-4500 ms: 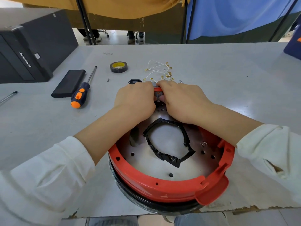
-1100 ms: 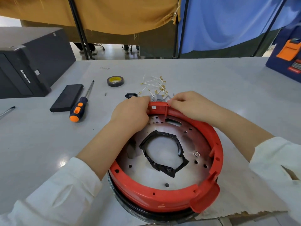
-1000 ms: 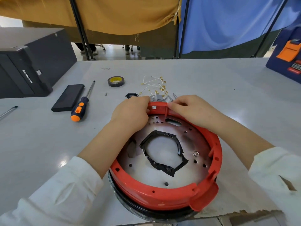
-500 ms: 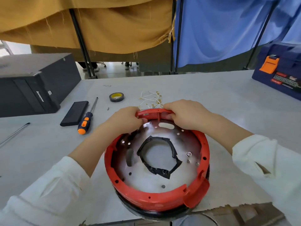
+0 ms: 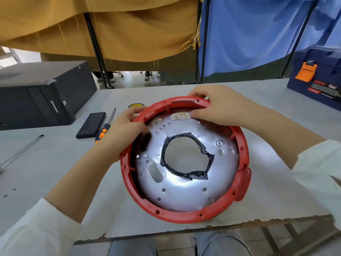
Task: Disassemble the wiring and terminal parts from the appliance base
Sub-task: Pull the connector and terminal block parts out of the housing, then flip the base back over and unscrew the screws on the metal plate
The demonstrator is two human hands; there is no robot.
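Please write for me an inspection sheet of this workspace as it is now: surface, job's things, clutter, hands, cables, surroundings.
Surface: grey table, its near edge chipped.
Job's things: red base ring with its metal plate, tilted up toward the camera; black tape lines the centre hole.
Clutter: screwdriver, black flat case, yellow tape roll partly hidden, metal rod.
Hands: left hand and right hand both grip the ring's far rim.
Cables: gold terminals visible through a plate slot.
Surroundings: black computer case, blue toolbox, yellow and blue curtains.
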